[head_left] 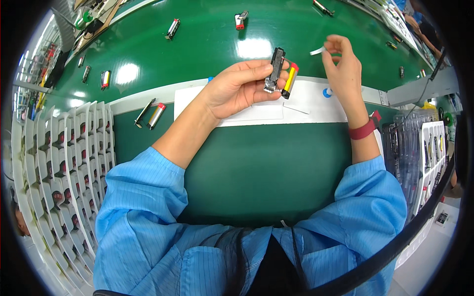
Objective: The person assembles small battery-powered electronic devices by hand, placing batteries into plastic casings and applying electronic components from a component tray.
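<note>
Clasped a black casing [276,65] in left hand [237,89] and, rightward of that grip, pinched a white strip [316,51] in right hand [344,69].

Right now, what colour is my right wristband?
The wristband is dark red, showing best in the head view.

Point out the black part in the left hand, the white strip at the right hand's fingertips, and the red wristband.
Black part [277,63], head view: middle of its long body.
White strip [317,51], head view: its visible length.
Red wristband [363,130], head view: middle of the band.
</note>
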The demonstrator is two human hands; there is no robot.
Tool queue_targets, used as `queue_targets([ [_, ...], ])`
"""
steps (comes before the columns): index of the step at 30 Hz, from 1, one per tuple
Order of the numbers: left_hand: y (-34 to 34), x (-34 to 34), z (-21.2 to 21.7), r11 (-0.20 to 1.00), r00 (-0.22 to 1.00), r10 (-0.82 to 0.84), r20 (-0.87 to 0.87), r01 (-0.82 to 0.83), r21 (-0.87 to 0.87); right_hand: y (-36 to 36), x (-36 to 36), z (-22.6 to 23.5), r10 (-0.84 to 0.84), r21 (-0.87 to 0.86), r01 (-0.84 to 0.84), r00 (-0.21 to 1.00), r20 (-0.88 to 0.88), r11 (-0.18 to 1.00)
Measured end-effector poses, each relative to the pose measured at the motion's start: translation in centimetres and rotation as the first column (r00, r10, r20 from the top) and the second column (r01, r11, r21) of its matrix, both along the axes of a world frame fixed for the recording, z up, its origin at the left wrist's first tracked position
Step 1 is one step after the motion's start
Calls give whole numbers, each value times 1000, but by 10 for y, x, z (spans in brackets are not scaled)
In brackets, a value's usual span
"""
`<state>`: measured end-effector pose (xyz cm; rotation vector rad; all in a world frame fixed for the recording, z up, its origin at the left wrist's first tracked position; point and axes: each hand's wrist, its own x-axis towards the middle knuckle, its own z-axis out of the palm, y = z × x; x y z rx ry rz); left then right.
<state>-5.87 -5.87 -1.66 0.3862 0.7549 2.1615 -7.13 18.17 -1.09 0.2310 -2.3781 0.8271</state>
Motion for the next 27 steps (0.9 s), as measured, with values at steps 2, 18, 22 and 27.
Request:
queue_targets([
  [2, 0, 4, 3, 1000, 1000, 22, -1, -22, -9, -15, 4, 3, 150, -234, -127, 985, 84, 964],
  [18, -6, 3, 7, 982, 989, 6, -151, -34, -187, -30, 24, 12, 849, -927, -221, 505, 156, 302],
  [22, 2, 7, 7, 890, 946, 127, -297, -240, -387, -41, 31, 26, 669, -776, -248, 689, 280, 580],
  [27, 8, 11, 3, 856, 922, 162, -351, -308, -415, -50, 36, 29, 535, -644, -255, 795, 285, 722],
])
